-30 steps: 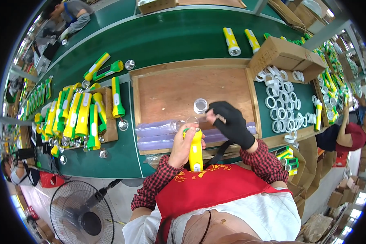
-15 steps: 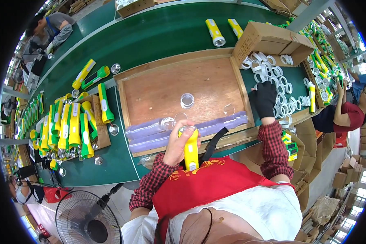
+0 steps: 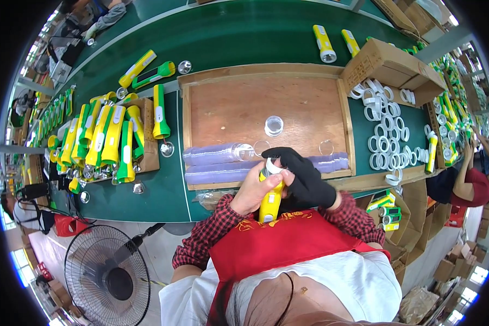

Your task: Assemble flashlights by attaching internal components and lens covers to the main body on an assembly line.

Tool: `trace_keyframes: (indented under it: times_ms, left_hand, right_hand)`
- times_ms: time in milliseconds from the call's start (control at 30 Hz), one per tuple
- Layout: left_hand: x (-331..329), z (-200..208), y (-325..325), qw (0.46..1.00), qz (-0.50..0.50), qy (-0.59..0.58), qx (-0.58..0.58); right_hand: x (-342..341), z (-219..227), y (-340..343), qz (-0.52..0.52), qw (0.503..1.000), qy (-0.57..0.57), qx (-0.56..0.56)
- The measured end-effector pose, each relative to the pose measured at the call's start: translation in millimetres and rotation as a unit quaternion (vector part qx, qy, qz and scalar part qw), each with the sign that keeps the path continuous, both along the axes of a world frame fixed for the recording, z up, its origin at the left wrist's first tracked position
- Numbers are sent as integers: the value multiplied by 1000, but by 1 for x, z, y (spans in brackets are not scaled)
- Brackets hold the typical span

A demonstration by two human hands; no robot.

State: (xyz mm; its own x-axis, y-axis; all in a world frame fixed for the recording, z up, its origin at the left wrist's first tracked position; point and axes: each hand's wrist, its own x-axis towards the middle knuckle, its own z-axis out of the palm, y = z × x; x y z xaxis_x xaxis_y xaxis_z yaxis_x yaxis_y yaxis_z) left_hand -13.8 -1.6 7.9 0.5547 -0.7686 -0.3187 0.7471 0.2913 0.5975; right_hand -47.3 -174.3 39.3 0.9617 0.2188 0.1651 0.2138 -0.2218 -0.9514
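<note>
A yellow flashlight (image 3: 269, 207) stands upright close to my red apron, its head end away from me. My bare left hand (image 3: 250, 191) is closed round it near the head. In a black fingerless glove, my right hand (image 3: 305, 182) pinches a white plastic ring (image 3: 274, 166) against the flashlight's head; whether the ring sits fully round it is hidden by the fingers. Just beyond my hands lie long stacks of clear lens discs (image 3: 217, 175) along the near side of a wooden tray (image 3: 228, 103). One small pile of clear discs (image 3: 274, 126) sits mid-tray.
White rings (image 3: 384, 144) spill from a cardboard box (image 3: 388, 68) on the right. Yellow and green flashlights (image 3: 106, 136) crowd a carton on the left, with loose reflectors (image 3: 167, 149) nearby. A fan (image 3: 114, 280) stands at lower left. Co-workers (image 3: 475, 185) work at both sides.
My right hand has come from the ring pile to the flashlight, bringing a white ring. My left hand still holds the flashlight. The whole view has shifted, with the table appearing farther right.
</note>
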Motion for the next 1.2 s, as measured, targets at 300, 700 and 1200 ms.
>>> trace_keyframes:
  times_ms: [300, 700, 1200]
  left_hand:
    - [-6, -18, 11, 996, -35, -80, -23]
    - [8, 21, -6, 857, -95, -385, 329]
    - [29, 16, -8, 864, -51, -449, 222]
  right_hand:
    - [-7, -6, 15, 13, 989, -128, -78]
    - [22, 10, -10, -145, 980, -98, -92]
    - [24, 17, -6, -185, 973, -130, -41]
